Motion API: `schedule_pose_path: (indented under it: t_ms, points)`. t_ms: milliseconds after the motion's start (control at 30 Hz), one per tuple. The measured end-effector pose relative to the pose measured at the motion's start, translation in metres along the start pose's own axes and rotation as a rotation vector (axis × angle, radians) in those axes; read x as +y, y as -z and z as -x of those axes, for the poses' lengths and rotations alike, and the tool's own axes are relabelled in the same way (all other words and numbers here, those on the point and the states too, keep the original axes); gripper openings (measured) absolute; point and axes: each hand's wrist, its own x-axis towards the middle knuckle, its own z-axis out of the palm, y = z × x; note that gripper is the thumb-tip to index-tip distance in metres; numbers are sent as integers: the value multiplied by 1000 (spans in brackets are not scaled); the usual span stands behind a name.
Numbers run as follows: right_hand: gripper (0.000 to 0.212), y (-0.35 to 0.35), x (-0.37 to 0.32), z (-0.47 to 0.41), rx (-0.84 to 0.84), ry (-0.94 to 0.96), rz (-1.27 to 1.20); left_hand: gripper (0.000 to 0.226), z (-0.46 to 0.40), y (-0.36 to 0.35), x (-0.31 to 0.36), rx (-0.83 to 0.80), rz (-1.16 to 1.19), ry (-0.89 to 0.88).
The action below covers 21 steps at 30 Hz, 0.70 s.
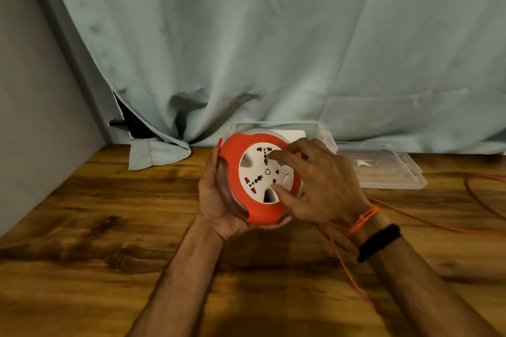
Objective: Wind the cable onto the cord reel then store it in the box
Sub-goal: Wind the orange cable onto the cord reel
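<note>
An orange cord reel (246, 208) with a white socket face is held above the wooden table (95, 227). My left hand (216, 200) cups its left side and underside, fingers curled round the rim. My right hand (317, 183) lies over the reel's right side, with fingertips and thumb pressing on the white face. A thin orange cable (427, 223) runs from under my right hand across the table to the right, and another strand (347, 265) trails toward me. A clear plastic box (276, 128) stands behind the reel, its clear lid (383, 169) lying to the right.
A pale green curtain (273, 49) hangs along the table's back edge. A grey wall (32, 117) bounds the left side. The cable loops off the right edge of view.
</note>
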Motion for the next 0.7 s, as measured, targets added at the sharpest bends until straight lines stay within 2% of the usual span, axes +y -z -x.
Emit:
schedule_pose_path:
  t_ms: [133,267,433,567,600,633,667,700]
  points:
    - [57,6,-7,3,-10,69,86,81,3,-5,-1,90,-91,-93]
    - [61,6,-15,3,-29,65,63,79,5,-11,-4,83,-164,-140]
    - [70,5,-27,8,56,-144,-31,78,3,-15,-20,94,-171,-364]
    - [77,0,-48,9,154,-523,-287,78,-2,-11,-36,191,-143,-511]
    - [75,-2,-50,12,120,-605,-308,79,-3,-9,-40,227,-149,-542]
    - [64,-3,-51,17,27,-679,-320,80,-4,-6,-44,263,-161,-572]
    - [45,-4,-51,25,-193,-772,-364,82,-5,-5,-48,292,-176,-600]
    - [35,-9,-49,35,-437,-882,-473,82,-6,-3,-51,317,-187,-625]
